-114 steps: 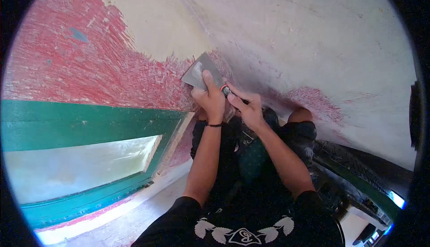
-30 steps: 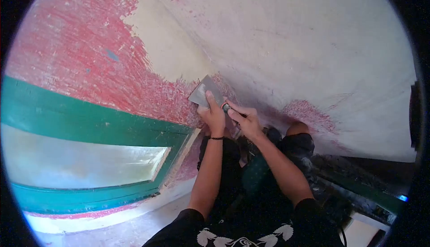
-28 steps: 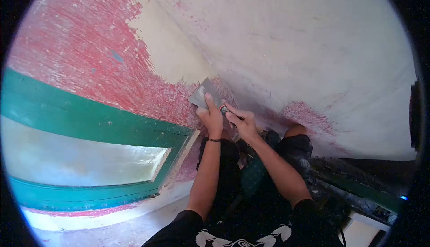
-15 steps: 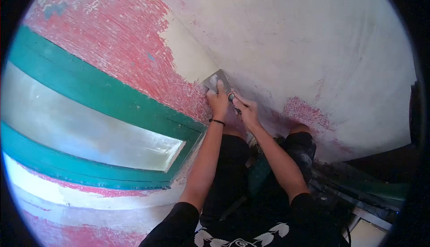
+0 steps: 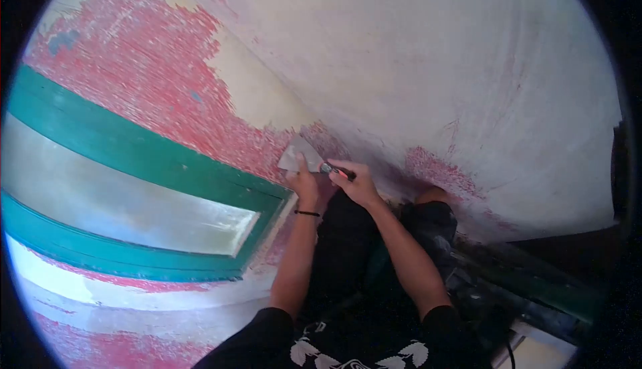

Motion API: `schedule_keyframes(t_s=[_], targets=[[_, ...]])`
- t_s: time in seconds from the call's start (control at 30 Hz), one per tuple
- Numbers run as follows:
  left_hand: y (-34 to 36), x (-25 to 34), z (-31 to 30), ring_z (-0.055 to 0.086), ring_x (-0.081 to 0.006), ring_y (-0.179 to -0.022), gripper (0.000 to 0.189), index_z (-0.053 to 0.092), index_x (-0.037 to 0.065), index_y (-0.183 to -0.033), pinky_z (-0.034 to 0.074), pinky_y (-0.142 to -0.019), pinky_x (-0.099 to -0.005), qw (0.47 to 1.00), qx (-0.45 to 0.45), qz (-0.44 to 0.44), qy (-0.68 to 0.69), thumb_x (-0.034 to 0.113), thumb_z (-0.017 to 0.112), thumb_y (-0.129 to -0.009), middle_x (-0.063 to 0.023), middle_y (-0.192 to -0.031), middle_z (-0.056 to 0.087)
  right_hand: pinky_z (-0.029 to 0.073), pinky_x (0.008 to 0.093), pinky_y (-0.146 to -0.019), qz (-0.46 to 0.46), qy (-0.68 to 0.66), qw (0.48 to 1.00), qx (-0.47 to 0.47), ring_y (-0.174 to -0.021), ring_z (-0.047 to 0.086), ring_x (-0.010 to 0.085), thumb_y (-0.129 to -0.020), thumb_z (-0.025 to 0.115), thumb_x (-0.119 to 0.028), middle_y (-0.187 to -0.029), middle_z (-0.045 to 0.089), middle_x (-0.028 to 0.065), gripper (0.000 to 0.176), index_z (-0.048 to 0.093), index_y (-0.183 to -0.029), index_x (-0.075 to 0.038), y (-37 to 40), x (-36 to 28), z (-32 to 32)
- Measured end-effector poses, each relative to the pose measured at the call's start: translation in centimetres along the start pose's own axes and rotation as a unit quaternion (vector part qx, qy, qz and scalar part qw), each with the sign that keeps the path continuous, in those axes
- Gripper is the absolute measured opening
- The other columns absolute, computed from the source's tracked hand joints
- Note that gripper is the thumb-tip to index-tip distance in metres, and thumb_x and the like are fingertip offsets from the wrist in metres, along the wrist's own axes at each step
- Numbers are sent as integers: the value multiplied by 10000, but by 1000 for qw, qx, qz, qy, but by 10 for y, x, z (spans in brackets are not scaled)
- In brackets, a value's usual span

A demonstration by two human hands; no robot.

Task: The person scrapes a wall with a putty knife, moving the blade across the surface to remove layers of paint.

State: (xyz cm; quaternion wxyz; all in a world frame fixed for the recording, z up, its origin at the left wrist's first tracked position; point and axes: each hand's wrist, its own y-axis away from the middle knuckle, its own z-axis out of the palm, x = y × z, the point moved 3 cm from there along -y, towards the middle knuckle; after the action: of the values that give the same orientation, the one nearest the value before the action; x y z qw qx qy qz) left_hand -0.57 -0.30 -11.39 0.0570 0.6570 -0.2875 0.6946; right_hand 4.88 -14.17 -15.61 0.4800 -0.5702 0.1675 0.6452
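Right hand [image 5: 359, 183] grips the scraper [image 5: 293, 157] by its handle, and left hand [image 5: 302, 183] clamps its blade. The scraper's long axis runs near level, with the blade pointing to the frame's upper left on the red-painted wall [image 5: 154, 95].

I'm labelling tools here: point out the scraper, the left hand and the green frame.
scraper [image 5: 291, 157], head view, on its blade.
left hand [image 5: 303, 185], head view, on its back.
green frame [image 5: 134, 145], head view, on its upper bar.
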Motion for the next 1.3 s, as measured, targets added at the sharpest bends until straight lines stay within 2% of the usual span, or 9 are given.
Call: schedule_keyframes(t_s=[0.1,0.23,0.4,0.57,0.7,0.9,1.07,1.23,1.3], targets=[[-4,-8,-5,611,-149,-794,356,667,-64,-1034,488,-713,-310,999,-6,-21,37,282,598,-990,-73,-937,675,518,283,-841,-17,77,997,-8,-947,670,156,-840,707,-79,-1089,721,128,369,663,-1198,-3,0,-10,-1],[-12,-12,-10,605,-144,-793,327,663,-66,-1036,488,-701,-303,999,-10,-40,26,252,608,-983,-73,-957,667,537,320,-842,-123,61,990,2,-947,714,252,-779,749,-124,-1050,712,194,398,675,-1144,18,-3,-35,2],[-20,-57,-12,609,-176,-796,377,653,-94,-1029,503,-713,-334,992,40,-38,117,276,600,-982,-97,-954,668,553,372,-831,-95,172,980,29,-932,702,332,-746,746,-130,-1016,701,218,399,681,-1110,20,1,-34,3],[17,29,15,617,-203,-807,430,635,-123,-994,505,-721,-351,985,29,-127,117,304,583,-991,-123,-947,669,559,373,-808,-169,214,957,99,-899,712,326,-752,772,-160,-1003,712,201,391,697,-1106,-11,8,-33,4],[3,-16,2,632,-221,-799,440,633,-134,-993,504,-716,-374,995,27,-36,91,303,578,-995,-139,-946,686,559,353,-802,-143,239,956,92,-889,721,290,-766,777,-165,-1002,719,192,383,697,-1109,-14,7,-41,6],[14,35,-14,649,-247,-877,437,623,-108,-1104,493,-783,-397,984,-161,-72,-3,311,559,-1000,-174,-1040,689,547,306,-756,-144,290,944,68,-811,711,216,-777,772,-165,-934,721,166,357,695,-1080,7,2,-31,-5],[-3,39,-14,708,-295,-812,439,652,-135,-946,502,-695,-427,988,-145,-44,-24,298,589,-973,-222,-850,708,497,322,-619,5,406,909,-96,-619,601,159,-782,773,-199,-725,659,152,273,696,-951,1,-23,-44,-4],[-23,36,-11,689,-417,-813,408,661,-118,-910,501,-663,-453,984,-173,26,-20,279,584,-960,-272,-812,687,494,370,-614,32,467,881,-68,-605,609,208,-750,767,-213,-708,633,183,278,683,-940,-27,-41,-28,-1],[-25,34,-9,696,-391,-745,465,668,-111,-830,493,-642,-449,987,-158,26,-23,328,581,-961,-265,-727,667,503,383,-633,22,486,872,-57,-629,636,226,-746,753,-200,-730,647,192,277,680,-949,-28,-45,-18,4]])
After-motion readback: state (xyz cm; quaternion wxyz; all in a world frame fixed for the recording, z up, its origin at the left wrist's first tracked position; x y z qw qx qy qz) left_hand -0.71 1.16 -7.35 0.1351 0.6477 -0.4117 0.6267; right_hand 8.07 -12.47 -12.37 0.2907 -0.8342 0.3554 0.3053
